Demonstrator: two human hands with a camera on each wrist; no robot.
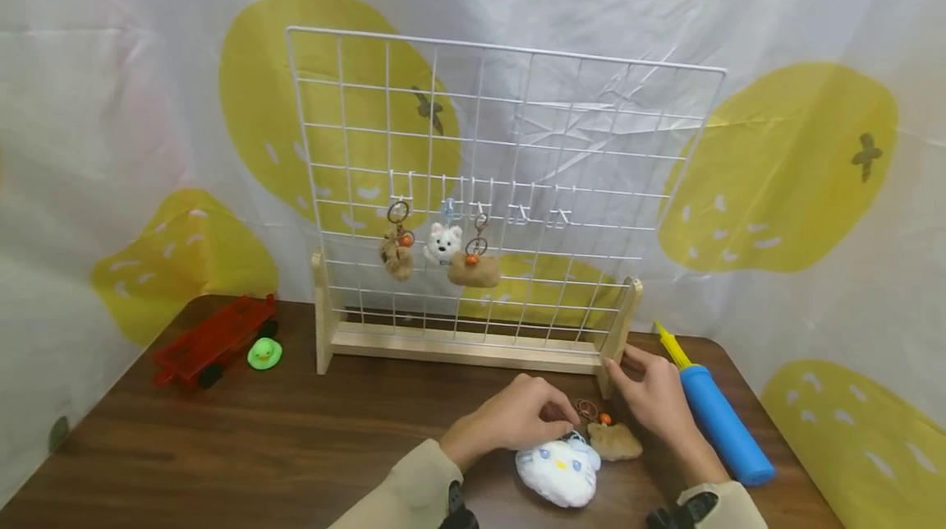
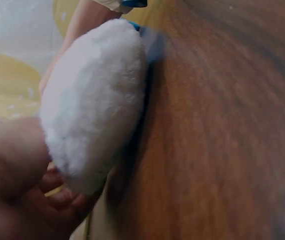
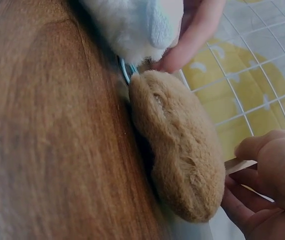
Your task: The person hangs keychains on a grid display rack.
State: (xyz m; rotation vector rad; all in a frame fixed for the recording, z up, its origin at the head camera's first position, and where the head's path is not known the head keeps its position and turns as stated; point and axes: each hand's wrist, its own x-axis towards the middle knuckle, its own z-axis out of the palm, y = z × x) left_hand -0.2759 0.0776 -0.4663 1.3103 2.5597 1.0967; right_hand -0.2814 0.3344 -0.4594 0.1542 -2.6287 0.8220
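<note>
The left hand [image 1: 513, 416] pinches the white cat plush keychain [image 1: 559, 477] low, right of centre; the right hand [image 1: 659, 397], lower right, grips the wooden rack leg [image 1: 622, 324].

pale creased cloth [image 1: 835, 11] hung as a backdrop, big yellow printed shapes [image 1: 798, 184], dark brown wood-grain tabletop [image 1: 170, 447]

My left hand [image 1: 513, 414] pinches the top of the fluffy white plush [image 1: 556, 481], its blue-eyed face upward; the tan plush [image 1: 617, 443], orange-beaded, lies just beside it. My right hand [image 1: 656, 393] grips the upright wire rack [image 1: 466, 347] by its wooden end.
</note>
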